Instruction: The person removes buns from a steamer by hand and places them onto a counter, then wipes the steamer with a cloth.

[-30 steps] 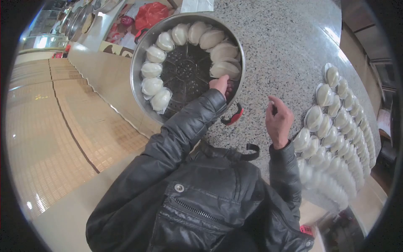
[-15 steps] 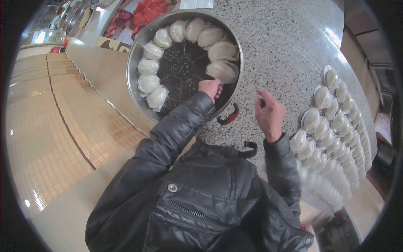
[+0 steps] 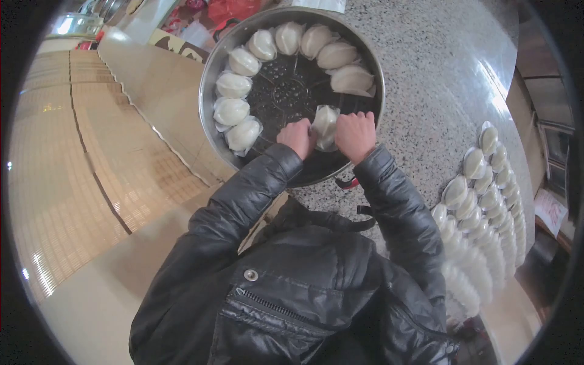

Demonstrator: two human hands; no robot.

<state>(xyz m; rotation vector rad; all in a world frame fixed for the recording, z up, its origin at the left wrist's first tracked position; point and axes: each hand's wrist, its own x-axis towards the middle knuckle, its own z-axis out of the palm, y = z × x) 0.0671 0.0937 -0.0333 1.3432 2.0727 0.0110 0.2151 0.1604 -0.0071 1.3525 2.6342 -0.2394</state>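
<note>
A pale dumpling [image 3: 326, 126] on a clear wrapper sits upright between my hands over the near right part of a steamer pot [image 3: 207, 103]. My left hand [image 3: 297, 137], fingers closed, grips its left edge. My right hand [image 3: 356, 135] is curled closed against its right side; the fingertips of both hands are partly hidden. Along the pot's inner wall stand several more dumplings [image 3: 233, 85], each on its own wrapper. The dark steamer tray [image 3: 286, 92] with small holes shows in the middle.
Rows of white dumplings [image 3: 465, 204] cover the right side of the speckled counter [image 3: 426, 79]. A red pot handle [image 3: 347, 182] sticks out near my right wrist. Bamboo matting [image 3: 61, 152] lies left, and a red bag [image 3: 234, 9] is behind the pot.
My right hand has moved left from above the counter into the pot. The dumpling at the pot's right side has come away from the ring, shifted nearer and turned, between both hands.
</note>
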